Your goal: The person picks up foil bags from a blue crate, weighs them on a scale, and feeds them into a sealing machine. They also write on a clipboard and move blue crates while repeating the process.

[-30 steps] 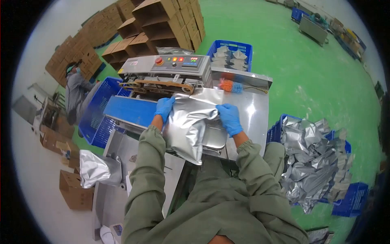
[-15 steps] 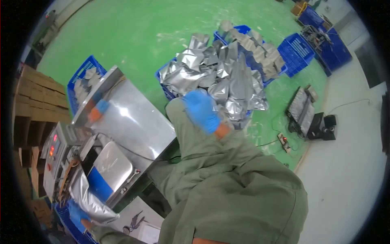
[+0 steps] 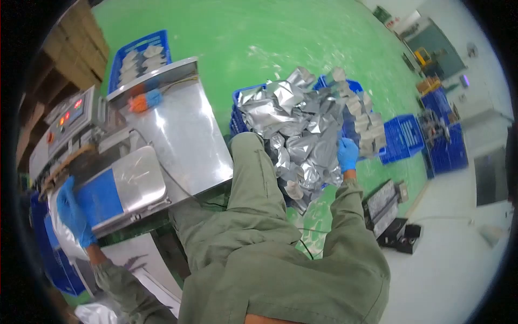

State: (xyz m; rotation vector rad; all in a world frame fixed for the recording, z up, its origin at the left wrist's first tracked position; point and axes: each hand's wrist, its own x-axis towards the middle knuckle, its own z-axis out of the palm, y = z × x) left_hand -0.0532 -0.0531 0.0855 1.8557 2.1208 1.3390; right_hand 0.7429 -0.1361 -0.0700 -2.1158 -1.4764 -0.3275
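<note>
My left hand [image 3: 74, 210], in a blue glove, is at the front of a sealing machine [image 3: 67, 121] with lit red displays. Its fingers are stretched out beside the machine's blue-and-metal plate [image 3: 121, 186]. A silver foil bag [image 3: 63, 237] lies against that hand, partly hidden by it. My right hand [image 3: 348, 155], also gloved in blue, is at the right side of a heap of silver foil pouches [image 3: 302, 124] in a blue crate [image 3: 237, 120]. Its fingers are curled onto a pouch at the edge of the heap; their tips are partly hidden.
A steel table [image 3: 186, 132] bears a blue-and-orange bundle [image 3: 145, 101] and a cable. Filled pouches stand in another blue crate [image 3: 165, 43] behind it. Cardboard boxes [image 3: 75, 38] are stacked at left. A blue basket [image 3: 402, 139] stands on the green floor at right.
My right hand has moved from the front of the heap to its right side. My left hand has shifted up along the machine's front. The camera view has turned.
</note>
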